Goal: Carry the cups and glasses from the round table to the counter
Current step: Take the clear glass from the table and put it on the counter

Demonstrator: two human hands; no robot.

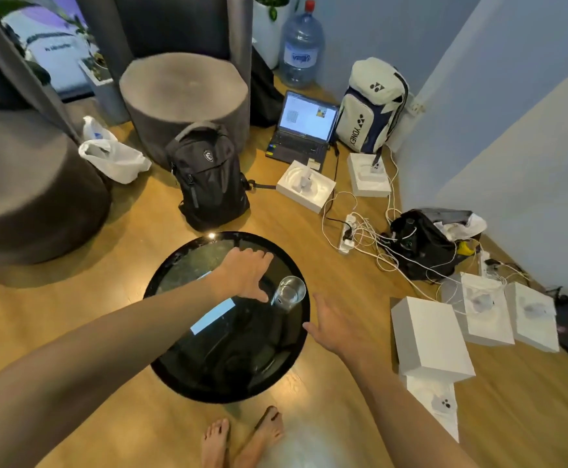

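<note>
One clear drinking glass (288, 293) stands upright near the right rim of the round black table (188, 376). My left hand (245, 273) hovers over the tabletop just left of the glass, fingers spread and thumb pointing toward it, holding nothing. My right hand (334, 324) is open at the table's right edge, a little below and right of the glass, not touching it. No counter is in view.
A black backpack (210, 175) stands just beyond the table. Two grey round poufs (184, 92) sit at the left and back. White boxes (429, 339), a power strip with tangled cables (350, 231), a laptop (304, 128) and a white sports bag (372, 106) crowd the floor on the right.
</note>
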